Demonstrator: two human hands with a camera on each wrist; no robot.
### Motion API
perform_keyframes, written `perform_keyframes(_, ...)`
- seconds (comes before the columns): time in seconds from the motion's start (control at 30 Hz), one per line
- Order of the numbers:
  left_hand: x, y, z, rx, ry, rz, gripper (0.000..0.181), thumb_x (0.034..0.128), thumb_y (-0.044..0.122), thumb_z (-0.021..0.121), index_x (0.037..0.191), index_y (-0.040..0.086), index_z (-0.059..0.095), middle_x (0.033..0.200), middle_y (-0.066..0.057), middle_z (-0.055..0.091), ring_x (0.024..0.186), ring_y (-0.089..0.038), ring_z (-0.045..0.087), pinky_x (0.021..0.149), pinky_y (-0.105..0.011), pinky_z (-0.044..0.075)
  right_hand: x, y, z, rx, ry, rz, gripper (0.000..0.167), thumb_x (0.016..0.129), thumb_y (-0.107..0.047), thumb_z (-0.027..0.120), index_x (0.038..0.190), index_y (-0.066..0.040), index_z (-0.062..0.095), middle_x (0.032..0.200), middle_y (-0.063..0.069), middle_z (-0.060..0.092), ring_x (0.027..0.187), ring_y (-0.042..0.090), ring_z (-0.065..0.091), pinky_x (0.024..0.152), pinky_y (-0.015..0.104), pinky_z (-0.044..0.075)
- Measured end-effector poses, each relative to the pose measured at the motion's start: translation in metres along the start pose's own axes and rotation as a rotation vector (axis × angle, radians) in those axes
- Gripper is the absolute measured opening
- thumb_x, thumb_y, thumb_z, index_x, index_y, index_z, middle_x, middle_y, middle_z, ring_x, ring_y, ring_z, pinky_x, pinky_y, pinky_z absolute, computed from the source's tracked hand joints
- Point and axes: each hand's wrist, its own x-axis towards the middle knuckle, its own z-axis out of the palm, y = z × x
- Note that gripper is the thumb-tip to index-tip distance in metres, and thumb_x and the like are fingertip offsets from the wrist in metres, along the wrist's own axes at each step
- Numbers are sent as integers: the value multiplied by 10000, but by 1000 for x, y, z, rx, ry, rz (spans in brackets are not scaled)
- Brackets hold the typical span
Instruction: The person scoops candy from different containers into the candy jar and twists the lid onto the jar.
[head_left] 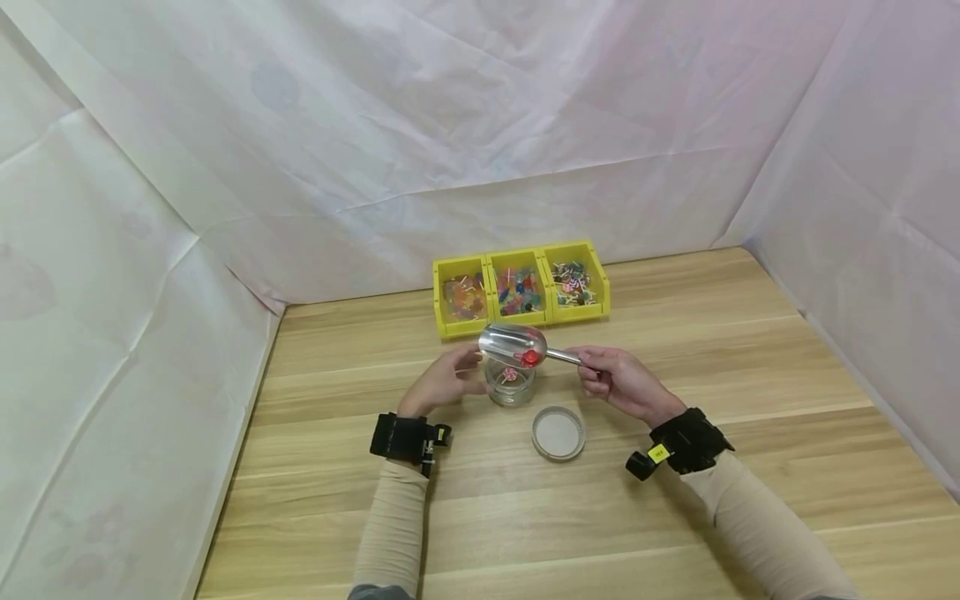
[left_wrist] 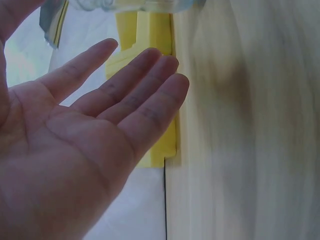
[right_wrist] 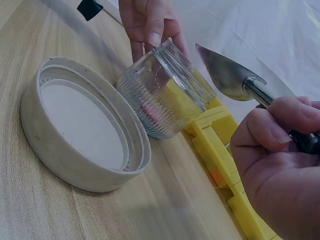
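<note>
My right hand (head_left: 618,382) grips the handle of a metal scoop (head_left: 498,340) and holds it over the mouth of a glass jar (head_left: 512,397). A red piece (head_left: 531,357) lies in the scoop near its handle end. Inside the jar is a pink-and-white swirl lollipop (head_left: 509,375). My left hand (head_left: 442,382) is beside the jar's left side, fingers extended and spread from the thumb; in the left wrist view its palm (left_wrist: 75,135) holds nothing. Whether its thumb touches the jar I cannot tell.
A round white-lined lid (head_left: 558,433) lies on the wooden table in front of the jar, slightly right. Behind the jar stand three joined yellow bins (head_left: 465,330) with small colourful pieces and lollipops. White cloth (head_left: 525,100) hangs at the back and sides.
</note>
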Motion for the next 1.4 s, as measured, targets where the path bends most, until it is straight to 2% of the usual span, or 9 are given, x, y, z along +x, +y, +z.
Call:
perform_keyframes(0.27,1,3,12,-22,-49,13,869,716,147,883,1464,272,457,1391,-41,577,1300,-289,517,1112,-523,384,-1,2,0,-16,-3,0,427,1087,-143,348,1430,110,325,752,-24,399,602,100,286,587,213,316)
perform_keyframes(0.37,2,5,17,-50,-72,27,914,719,110,877,1487,275,410,1404,-51,564,1303,-283,514,1106,-508,393,-1,2,0,-36,-8,-4,456,1088,-144,340,1448,131,290,750,-23,401,598,101,299,594,218,320)
perform_keyframes(0.5,4,7,24,-61,-74,41,978,717,95,880,1513,298,349,1439,-42,533,1319,-277,497,1105,-483,399,-1,3,0,-61,-16,-14,470,1088,-151,342,1452,141,280,749,-21,399,593,99,319,605,222,332)
perform_keyframes(0.77,6,6,37,-74,-56,114,1073,702,108,897,1537,357,272,1492,-12,478,1387,-256,423,1178,-485,294,-2,4,0,-53,-9,-19,449,1083,-153,366,1435,121,313,751,-23,409,593,91,338,609,221,351)
perform_keyframes(0.97,7,6,44,-79,-11,114,1101,690,94,904,1530,387,256,1489,2,476,1394,-230,410,1192,-475,261,-2,4,-1,-57,-5,-23,452,1082,-155,374,1439,114,307,761,-19,408,595,96,329,618,226,365)
perform_keyframes(1.2,10,3,52,-102,24,164,1088,682,55,898,1526,339,273,1474,-25,492,1368,-259,448,1181,-492,285,-3,4,0,-61,0,-25,445,1081,-163,386,1433,104,332,767,-18,425,598,87,351,612,219,375)
perform_keyframes(1.4,7,9,54,-91,42,155,1040,719,11,865,1539,258,275,1480,-92,484,1371,-302,435,1187,-514,260,-3,4,1,-62,-6,-25,453,1081,-173,391,1435,102,326,768,-15,424,598,90,349,609,225,360)
